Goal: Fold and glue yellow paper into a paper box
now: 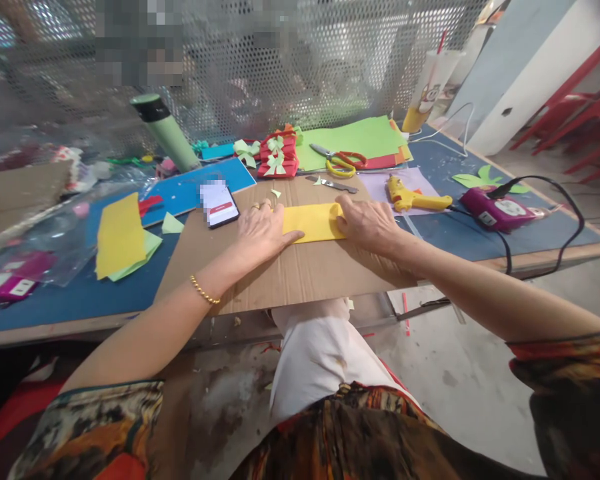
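Paper (314,223), yellow, lies on cardboard (290,267); we judge it light, floppy, easily creased. Left hand (264,232) and right hand (367,223) press its ends, fingers flat, unclenched.

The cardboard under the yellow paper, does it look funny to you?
Yes. The cardboard lies askew and sticks out past the table edge, over the person's knee. Both hands, left hand and right hand, press the yellow paper flat on it.

Yellow paper (313,223) on brown cardboard (290,267), a blue mat (70,293), green sheets (360,137), a yellow glue gun (414,197).
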`<act>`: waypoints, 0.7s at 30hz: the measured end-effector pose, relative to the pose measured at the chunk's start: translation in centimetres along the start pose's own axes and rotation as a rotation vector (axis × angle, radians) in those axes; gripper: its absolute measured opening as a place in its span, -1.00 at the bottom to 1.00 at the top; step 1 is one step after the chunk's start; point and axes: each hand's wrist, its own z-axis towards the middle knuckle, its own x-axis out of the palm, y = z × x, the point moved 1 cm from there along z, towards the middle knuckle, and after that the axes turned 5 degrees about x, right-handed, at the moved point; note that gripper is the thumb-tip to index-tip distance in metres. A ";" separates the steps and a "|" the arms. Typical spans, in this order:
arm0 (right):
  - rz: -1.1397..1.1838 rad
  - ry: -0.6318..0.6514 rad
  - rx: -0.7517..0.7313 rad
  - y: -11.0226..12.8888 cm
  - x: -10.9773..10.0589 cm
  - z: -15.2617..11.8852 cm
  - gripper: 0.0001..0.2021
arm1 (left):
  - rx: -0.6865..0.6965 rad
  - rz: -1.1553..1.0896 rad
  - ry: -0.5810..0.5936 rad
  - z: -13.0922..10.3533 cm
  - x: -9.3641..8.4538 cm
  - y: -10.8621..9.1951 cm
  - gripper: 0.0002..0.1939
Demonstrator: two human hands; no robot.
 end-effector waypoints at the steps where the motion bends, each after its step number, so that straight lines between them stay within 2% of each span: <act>1: -0.017 -0.061 -0.061 0.0 -0.2 -0.2 -0.56 | -0.006 -0.002 0.011 0.0 -0.1 0.0 -0.32; 3: -0.036 -0.200 -0.279 0.2 -0.3 -0.7 -0.61 | -0.008 0.004 0.035 0.1 -0.2 -0.1 -0.33; 5: -0.020 -0.288 -0.561 0.5 0.1 -1.0 -0.62 | -0.011 0.014 0.056 0.0 -0.3 -0.2 -0.34; 8: 0.036 -0.274 -0.865 1.0 1.4 -1.0 -0.64 | -0.014 0.031 0.068 0.0 -0.4 -0.3 -0.34; 11: 0.065 -0.206 -0.975 1.1 2.2 -0.4 -0.66 | -0.006 0.037 0.069 0.1 -0.4 -0.3 -0.34; 15: 0.083 -0.180 -1.068 0.5 1.8 0.3 -0.65 | -0.016 0.046 0.077 0.1 -0.5 -0.4 -0.35; 21: -0.016 -0.252 -1.067 -1.2 1.3 -0.1 -0.64 | -0.027 0.053 0.089 0.1 -0.8 -0.4 -0.33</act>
